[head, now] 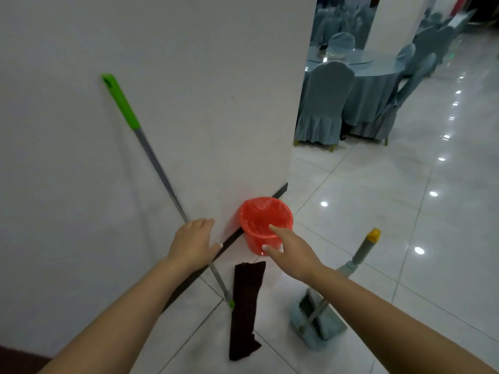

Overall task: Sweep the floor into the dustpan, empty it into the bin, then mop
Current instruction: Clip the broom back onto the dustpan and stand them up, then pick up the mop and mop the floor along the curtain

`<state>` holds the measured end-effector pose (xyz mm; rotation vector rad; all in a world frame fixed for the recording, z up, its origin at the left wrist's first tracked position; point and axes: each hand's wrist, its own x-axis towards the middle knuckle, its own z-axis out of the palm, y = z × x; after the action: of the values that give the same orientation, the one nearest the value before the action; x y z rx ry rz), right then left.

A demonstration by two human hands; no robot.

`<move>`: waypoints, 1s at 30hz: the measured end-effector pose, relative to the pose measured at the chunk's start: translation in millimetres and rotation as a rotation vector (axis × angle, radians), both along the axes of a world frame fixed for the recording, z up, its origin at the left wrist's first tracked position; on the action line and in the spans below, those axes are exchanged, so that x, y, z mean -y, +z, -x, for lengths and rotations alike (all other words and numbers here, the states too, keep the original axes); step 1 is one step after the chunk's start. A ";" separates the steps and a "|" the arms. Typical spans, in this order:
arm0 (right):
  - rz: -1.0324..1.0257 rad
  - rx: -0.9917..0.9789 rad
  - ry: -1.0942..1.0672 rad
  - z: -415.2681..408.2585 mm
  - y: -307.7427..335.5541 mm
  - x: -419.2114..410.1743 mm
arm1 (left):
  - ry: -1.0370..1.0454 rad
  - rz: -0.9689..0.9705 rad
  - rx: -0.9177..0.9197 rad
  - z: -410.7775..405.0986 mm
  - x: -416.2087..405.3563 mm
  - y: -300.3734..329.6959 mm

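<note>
From the head camera I see my left hand (193,245) at the mop (167,184) pole, which leans on the white wall (81,157); whether its fingers grip it I cannot tell. My right hand (290,255) hovers over the red bin (256,225) with fingers spread, holding nothing. The dark mop cloth (245,311) lies on the floor (378,198). The dustpan (316,319) and broom stand to the right.
</note>
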<state>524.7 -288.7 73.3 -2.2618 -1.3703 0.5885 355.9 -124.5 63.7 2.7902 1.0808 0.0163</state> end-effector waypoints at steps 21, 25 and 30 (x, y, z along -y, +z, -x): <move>0.108 -0.057 -0.299 63.5 -17.8 -172.8 | -0.416 -0.635 -0.639 -4.4 -310.4 30.7; 0.179 -0.068 -0.325 67.4 -30.3 -159.8 | -0.452 -0.725 -0.607 2.7 -317.3 19.1; 0.256 -0.098 -0.325 79.6 -40.5 -138.8 | -0.370 -0.702 -0.742 45.1 -309.3 12.2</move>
<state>445.1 -149.9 32.8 -2.5471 -0.8951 0.7847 310.9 184.9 75.8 3.7312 0.7113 -0.9119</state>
